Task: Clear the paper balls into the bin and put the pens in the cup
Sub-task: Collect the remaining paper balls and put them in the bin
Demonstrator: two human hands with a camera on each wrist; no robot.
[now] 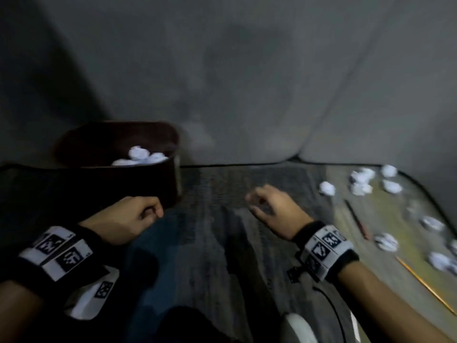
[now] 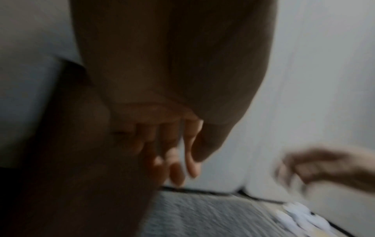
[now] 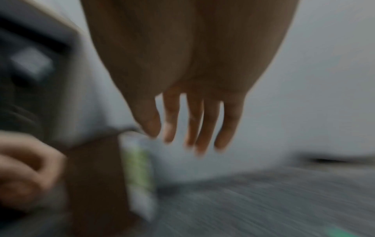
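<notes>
A dark brown bin [image 1: 118, 179] stands at the left with several white paper balls [image 1: 141, 154] inside. More paper balls [image 1: 361, 179] lie scattered over the table top [image 1: 385, 268] at the right. A dark pen [image 1: 356, 219] and an orange pencil [image 1: 425, 285] lie among them. My left hand [image 1: 148, 211] hangs beside the bin's near wall, fingers loosely curled [image 2: 182, 168], holding nothing. Over the grey surface, my right hand [image 1: 259, 201] is blurred, with fingers hanging straight [image 3: 182, 136] and empty. No cup is in view.
Grey cushions [image 1: 247, 82] rise behind the bin and the table. A grey textured surface [image 1: 222, 231] fills the middle. A white rounded object [image 1: 296, 328] and a dark cable [image 1: 331, 308] sit at the bottom edge. The bin [image 3: 97, 176] carries a green-white label [image 3: 138, 168].
</notes>
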